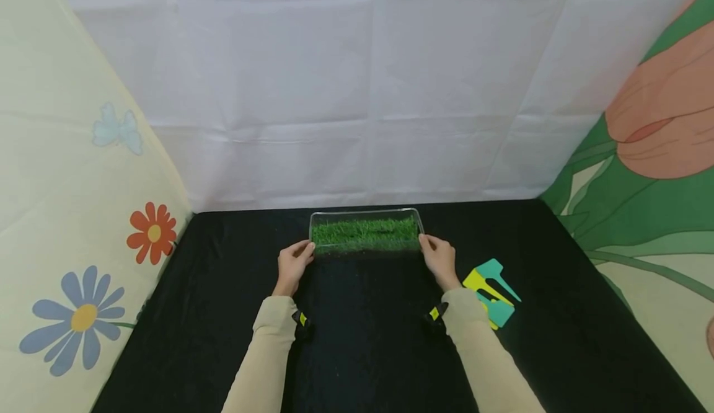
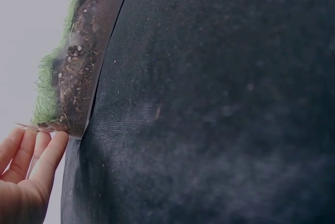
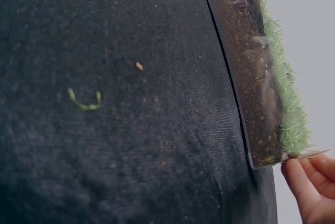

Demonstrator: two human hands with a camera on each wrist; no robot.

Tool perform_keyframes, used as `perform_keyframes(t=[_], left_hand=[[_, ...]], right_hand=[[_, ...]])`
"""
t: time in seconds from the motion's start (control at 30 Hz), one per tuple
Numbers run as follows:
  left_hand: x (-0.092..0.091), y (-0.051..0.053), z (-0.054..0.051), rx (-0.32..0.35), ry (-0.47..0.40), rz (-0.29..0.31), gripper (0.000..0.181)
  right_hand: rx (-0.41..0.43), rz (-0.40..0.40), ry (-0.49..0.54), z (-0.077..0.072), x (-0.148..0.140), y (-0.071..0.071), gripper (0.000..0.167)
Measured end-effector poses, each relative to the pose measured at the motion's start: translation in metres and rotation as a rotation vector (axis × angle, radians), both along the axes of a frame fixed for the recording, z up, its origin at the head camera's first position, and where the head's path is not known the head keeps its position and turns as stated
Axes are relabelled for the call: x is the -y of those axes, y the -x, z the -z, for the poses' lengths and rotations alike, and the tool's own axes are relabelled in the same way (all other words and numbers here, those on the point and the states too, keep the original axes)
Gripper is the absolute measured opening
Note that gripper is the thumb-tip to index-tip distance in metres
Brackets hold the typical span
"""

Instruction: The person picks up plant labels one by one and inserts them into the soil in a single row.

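Note:
A clear plastic box (image 1: pixel 365 247) filled with dark soil and topped with green grass (image 1: pixel 362 232) rests on the black cloth near the back wall. At its near left corner my left hand (image 1: pixel 294 268) pinches the rim between thumb and fingers. My right hand (image 1: pixel 439 262) pinches the rim at the near right corner. In the left wrist view, soil (image 2: pixel 78 67) with pale specks shows through the clear side wall, and the left fingers (image 2: pixel 49 156) touch the box's end. The right wrist view shows the thumb and fingers (image 3: pixel 301 179) at the other end.
Several yellow and teal plant labels (image 1: pixel 493 314) lie in a loose pile right of my right forearm. A curved green scrap (image 3: pixel 85 103) and small crumbs lie on the black cloth (image 1: pixel 362 351). A white sheet (image 1: pixel 368 90) hangs behind, with flower-printed cloths at both sides.

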State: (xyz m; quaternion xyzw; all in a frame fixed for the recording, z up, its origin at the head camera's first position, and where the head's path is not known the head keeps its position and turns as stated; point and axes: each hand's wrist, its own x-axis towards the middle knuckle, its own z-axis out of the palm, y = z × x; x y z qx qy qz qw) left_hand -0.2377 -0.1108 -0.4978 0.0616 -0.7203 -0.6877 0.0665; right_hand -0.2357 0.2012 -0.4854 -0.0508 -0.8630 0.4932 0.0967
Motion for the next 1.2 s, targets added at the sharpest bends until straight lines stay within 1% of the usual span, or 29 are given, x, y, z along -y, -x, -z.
perform_keyframes(t=[0.23, 0.37, 0.5, 0.7, 0.87, 1.03, 1.2], left_hand=[[-0.0002, -0.0020, 0.0008, -0.022, 0.015, 0.002, 0.031], [0.0005, -0.0016, -0.0003, -0.018, 0.021, 0.009, 0.031], [0.0021, -0.0016, -0.0010, -0.014, 0.028, 0.001, 0.032], [0.0024, -0.0039, 0.0012, -0.008, 0.019, 0.008, 0.032], [0.0021, -0.0045, 0.0027, -0.006, 0.012, -0.002, 0.031], [0.0017, -0.0053, 0.0020, 0.010, 0.019, -0.008, 0.031], [0.0013, -0.0063, 0.0014, 0.005, 0.026, -0.008, 0.032]], right_hand=[[-0.012, -0.001, -0.020, -0.0013, 0.0009, -0.0007, 0.041], [-0.027, 0.005, -0.034, -0.0032, 0.0018, -0.0018, 0.040], [-0.036, -0.003, -0.046, -0.0048, 0.0032, -0.0034, 0.039], [-0.021, 0.012, -0.040, -0.0031, 0.0037, -0.0050, 0.039], [-0.017, 0.024, -0.047, -0.0016, 0.0034, -0.0057, 0.040], [-0.017, 0.026, -0.043, -0.0011, 0.0028, -0.0080, 0.038], [-0.024, 0.023, -0.036, -0.0015, 0.0026, -0.0099, 0.038]])
